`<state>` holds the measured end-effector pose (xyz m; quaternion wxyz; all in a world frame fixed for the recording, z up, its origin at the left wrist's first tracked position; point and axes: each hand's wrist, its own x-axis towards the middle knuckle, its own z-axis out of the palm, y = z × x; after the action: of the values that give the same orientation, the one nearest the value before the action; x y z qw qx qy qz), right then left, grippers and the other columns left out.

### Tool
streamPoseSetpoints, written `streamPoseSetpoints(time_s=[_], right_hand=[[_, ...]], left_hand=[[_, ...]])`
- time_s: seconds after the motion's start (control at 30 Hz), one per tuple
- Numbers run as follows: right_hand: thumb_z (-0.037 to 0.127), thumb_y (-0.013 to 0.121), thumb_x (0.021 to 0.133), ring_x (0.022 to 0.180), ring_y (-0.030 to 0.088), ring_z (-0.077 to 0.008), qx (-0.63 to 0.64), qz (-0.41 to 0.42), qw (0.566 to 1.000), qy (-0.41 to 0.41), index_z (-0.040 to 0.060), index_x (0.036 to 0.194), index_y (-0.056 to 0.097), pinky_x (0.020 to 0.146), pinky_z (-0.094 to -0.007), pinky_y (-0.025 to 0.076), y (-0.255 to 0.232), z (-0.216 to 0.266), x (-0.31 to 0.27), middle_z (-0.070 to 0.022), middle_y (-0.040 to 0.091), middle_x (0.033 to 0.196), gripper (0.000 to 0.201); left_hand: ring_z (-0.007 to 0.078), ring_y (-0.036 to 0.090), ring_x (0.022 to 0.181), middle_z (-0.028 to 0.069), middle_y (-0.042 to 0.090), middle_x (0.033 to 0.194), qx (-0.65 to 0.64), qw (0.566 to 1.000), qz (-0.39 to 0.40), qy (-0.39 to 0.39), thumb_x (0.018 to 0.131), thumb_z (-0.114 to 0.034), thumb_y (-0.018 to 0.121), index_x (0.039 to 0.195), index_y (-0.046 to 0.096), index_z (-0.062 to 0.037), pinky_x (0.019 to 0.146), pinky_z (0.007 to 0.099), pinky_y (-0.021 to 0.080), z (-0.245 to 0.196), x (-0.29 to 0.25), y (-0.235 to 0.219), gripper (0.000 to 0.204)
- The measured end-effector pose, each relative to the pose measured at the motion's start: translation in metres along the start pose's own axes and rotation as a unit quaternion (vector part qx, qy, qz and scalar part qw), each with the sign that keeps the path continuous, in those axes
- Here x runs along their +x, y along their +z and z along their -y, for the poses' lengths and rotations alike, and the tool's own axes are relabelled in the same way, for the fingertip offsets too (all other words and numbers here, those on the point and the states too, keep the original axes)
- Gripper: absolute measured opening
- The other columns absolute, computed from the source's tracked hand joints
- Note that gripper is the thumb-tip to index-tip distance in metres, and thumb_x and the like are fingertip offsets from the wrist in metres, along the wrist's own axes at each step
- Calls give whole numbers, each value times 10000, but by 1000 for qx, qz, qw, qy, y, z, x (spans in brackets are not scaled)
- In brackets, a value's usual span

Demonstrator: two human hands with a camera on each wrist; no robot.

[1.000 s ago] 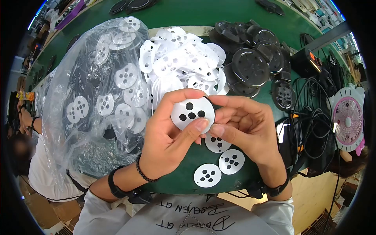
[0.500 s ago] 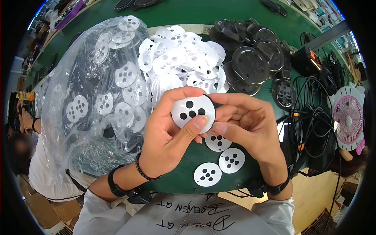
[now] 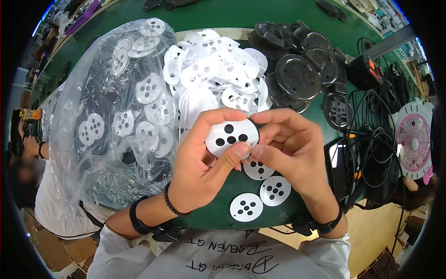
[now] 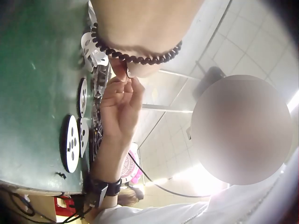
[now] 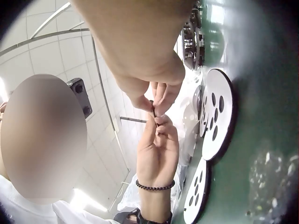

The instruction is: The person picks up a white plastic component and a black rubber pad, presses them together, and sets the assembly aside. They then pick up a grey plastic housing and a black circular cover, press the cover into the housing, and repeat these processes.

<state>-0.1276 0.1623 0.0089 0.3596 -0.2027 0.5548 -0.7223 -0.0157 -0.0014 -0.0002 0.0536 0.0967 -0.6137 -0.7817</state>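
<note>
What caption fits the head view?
Both hands, left hand and right hand, pinch a white perforated disc above a green table.

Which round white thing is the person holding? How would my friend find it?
Look at the green table, then the two hands meeting above it. The held disc is pinched between left hand and right hand. Unlike the three loose discs lying flat below, it's lifted up.
</note>
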Motion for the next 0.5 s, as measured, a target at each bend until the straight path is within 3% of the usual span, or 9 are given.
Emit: streamPoseSetpoints(time_s=[0.13, 0.17, 0.2, 0.23, 0.4, 0.5], right_hand=[[-48, 755, 837, 852, 709, -123, -6, -47, 999, 8, -35, 1160, 587, 757, -242, 563, 3, 6, -1, -83, 718, 900, 364], [-48, 755, 837, 852, 709, -123, -6, -48, 999, 7, -35, 1160, 587, 757, -242, 563, 4, 10, -2, -83, 718, 900, 364], [-50, 755, 838, 853, 709, -122, -38, -53, 998, -19, -29, 1134, 582, 756, -245, 569, 6, 13, -5, -84, 714, 898, 343], [-53, 755, 839, 855, 708, -121, -70, -59, 995, -44, -23, 1108, 577, 754, -248, 575, 6, 15, -6, -85, 711, 895, 323], [-79, 733, 850, 858, 710, -123, -128, -34, 985, -111, -21, 1066, 573, 745, -254, 593, 5, 13, -8, -89, 704, 901, 275], [-98, 729, 851, 845, 708, -131, -183, -8, 973, -139, -29, 1036, 561, 756, -254, 594, 1, 16, -8, -103, 694, 915, 259]], left_hand=[[140, 628, 967, 87, 636, 1133, 17, 1000, -6, 25, 923, -147, 741, 1353, 506, -38, 843, 287, 523, -5, 3, 0, 502], [173, 625, 1002, 101, 628, 1160, 240, 959, -38, 145, 861, -150, 788, 1320, 561, -48, 888, 304, 508, -11, 5, -3, 522], [206, 621, 1038, 115, 621, 1187, 446, 855, -67, 255, 800, -153, 836, 1287, 615, -57, 933, 322, 492, -15, 7, -4, 544], [252, 632, 1042, 134, 624, 1200, 438, 850, -102, 274, 692, -126, 880, 1183, 707, -66, 942, 326, 495, -18, 9, -3, 524], [268, 668, 1072, 149, 676, 1190, 356, 914, -10, 195, 717, -69, 867, 1143, 724, -10, 932, 348, 516, -16, 8, -8, 454], [266, 685, 1086, 171, 713, 1166, 281, 946, 39, 156, 804, -31, 802, 1160, 712, 14, 938, 346, 522, -14, 11, -13, 369]])
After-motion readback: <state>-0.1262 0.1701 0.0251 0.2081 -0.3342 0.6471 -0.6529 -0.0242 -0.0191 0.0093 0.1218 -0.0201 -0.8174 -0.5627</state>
